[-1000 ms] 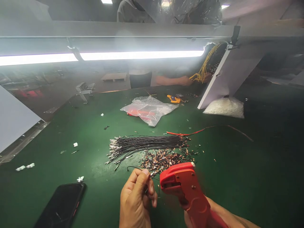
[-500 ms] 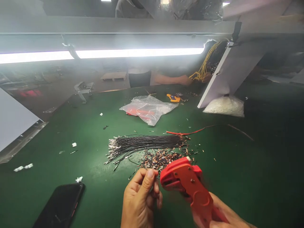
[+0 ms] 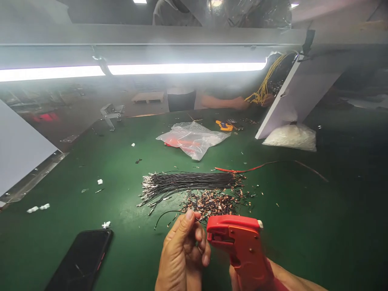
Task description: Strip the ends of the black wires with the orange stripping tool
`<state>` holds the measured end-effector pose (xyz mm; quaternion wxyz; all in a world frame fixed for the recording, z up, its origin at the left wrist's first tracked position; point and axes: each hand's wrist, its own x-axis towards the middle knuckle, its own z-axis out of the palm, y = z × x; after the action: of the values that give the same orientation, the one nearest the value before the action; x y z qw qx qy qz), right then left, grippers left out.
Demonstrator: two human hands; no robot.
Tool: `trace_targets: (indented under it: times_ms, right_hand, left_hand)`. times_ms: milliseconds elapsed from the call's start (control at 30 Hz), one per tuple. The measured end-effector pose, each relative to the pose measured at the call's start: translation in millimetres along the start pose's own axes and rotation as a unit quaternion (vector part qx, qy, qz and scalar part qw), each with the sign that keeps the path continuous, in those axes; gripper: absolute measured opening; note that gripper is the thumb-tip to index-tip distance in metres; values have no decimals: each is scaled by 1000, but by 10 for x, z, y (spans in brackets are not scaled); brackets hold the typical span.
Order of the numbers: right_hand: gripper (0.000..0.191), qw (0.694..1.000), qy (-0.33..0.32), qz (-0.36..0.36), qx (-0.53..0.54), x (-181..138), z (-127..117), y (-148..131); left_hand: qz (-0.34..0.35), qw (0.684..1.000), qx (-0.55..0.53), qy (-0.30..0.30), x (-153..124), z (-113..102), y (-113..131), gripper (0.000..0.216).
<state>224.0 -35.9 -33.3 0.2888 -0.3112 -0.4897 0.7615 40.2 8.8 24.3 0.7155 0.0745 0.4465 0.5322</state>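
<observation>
Between thumb and forefinger, my left hand [image 3: 184, 250] pinches a short black wire [image 3: 165, 213], whose tail curves out to the left above the table. The wire's other end points at the jaws of a red wire stripper [image 3: 242, 242]; whether it is inside them I cannot tell. My right hand [image 3: 273, 270] is wrapped round the stripper's handle, mostly hidden behind it. Just beyond both hands lies a heap of cut wire ends [image 3: 212, 202] with copper showing. Behind that heap rests a bundle of black wires [image 3: 190, 181] with metal terminals at its left end.
A phone [image 3: 80, 258] lies at the front left, near small white connectors [image 3: 39, 208]. Farther back are a clear plastic bag [image 3: 194, 137] over something red, a yellow tool [image 3: 224, 125] and a filled bag [image 3: 291, 137]. Across the table, another person's hands [image 3: 241, 103] hold yellow wires.
The red stripper has turned more upright, its head now level beside my left fingers. The black wire's tail shows more clearly. The whole view has shifted slightly.
</observation>
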Motion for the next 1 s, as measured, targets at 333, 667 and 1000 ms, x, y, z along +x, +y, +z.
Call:
trace_targets:
  times_ms: [333, 667, 1000]
  right_hand:
    - [63, 977, 42, -90, 187, -26, -28, -118]
    - [67, 988, 76, -104, 80, -46, -76, -147]
    - [50, 997, 24, -70, -12, 1, -100, -228]
  left_hand:
    - [121, 985, 117, 32, 21, -65, 22, 47]
    - [231, 922, 304, 61, -27, -35, -178, 36]
    - [250, 917, 310, 11, -81, 23, -212, 14]
